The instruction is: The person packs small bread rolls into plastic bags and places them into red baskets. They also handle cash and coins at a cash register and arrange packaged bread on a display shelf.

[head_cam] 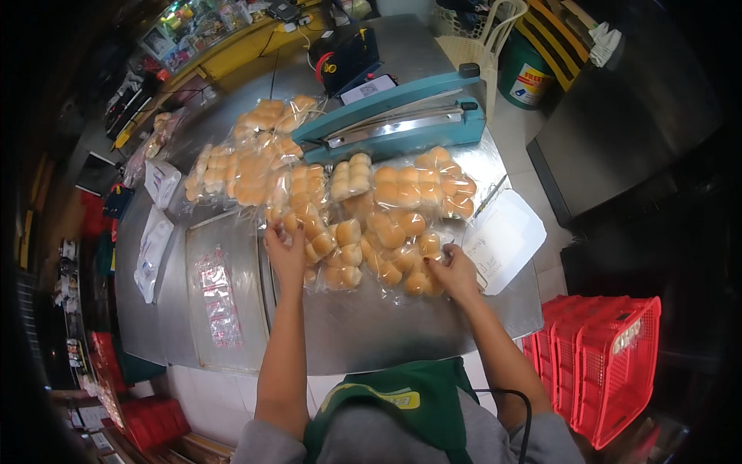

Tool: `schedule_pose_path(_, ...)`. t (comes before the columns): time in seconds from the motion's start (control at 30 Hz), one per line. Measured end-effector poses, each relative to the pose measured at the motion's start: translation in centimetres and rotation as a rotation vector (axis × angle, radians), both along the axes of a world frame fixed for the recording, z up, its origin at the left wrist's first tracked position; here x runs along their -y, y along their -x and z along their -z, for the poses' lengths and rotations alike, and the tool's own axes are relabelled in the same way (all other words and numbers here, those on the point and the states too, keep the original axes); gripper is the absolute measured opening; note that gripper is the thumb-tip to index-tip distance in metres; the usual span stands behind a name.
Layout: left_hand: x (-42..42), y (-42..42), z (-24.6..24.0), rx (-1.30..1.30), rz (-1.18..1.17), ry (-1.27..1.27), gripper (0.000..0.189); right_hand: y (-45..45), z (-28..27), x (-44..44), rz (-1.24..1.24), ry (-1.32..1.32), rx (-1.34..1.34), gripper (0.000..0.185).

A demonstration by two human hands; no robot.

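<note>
Clear plastic bags of golden bread rolls (397, 188) lie heaped on the stainless steel table (371, 336). At the heap's near left side, my left hand (287, 249) touches a bag of rolls (313, 226), thumb and fingers apart at its edge. Whether it grips the plastic is hard to see. My right hand (458, 271) is at the right end, its thumb over a bag of rolls (422, 281) and its other fingers at the far side. Just behind the heap stands a teal impulse sealer (394, 139), its arm raised.
Flat clear bags with red print (219, 301) lie on a metal tray (197, 354) at left. White packets (153, 249) lie beyond it. A white sheet with handwriting (504, 243) and a pen-like tool (491, 194) are at right. Red crates (597, 359) stand on the floor.
</note>
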State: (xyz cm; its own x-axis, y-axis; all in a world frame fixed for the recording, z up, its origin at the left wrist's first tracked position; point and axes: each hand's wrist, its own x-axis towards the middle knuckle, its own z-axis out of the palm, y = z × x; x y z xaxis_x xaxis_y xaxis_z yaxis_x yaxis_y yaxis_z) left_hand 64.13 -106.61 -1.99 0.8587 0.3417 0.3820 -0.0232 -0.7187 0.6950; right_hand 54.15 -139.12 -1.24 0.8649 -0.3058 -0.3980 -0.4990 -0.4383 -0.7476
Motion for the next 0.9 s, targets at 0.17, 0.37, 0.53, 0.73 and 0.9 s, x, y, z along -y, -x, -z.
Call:
schedule_pose_path(0.17,0.7,-1.2,-0.7,-0.375,0.062,0.487,0.086,-0.8,0.5,-1.8,-0.121,-0.001,-0.085,0.068)
schedule_pose_path(0.37,2.3,3.7,-1.5,-0.337,0.174,0.725,0.085,2.2,2.0,0.7,0.067,-0.494,0.078,0.049)
schedule_pose_path(0.53,1.6,4.0,-1.0,-0.495,0.353,0.911,0.069,5.4,-1.3,4.5,0.263,-1.224,0.108,0.046)
schedule_pose_path(0.73,4.9,4.6,-1.9,-0.587,0.4,0.991,0.057,5.8,-2.8,3.8,0.286,-1.417,0.044,0.047)
schedule_pose_path(0.9,4.4,6.2,-1.0,-0.599,0.476,1.132,0.062,6.4,-2.3,2.5,0.301,-1.393,0.005,0.047)
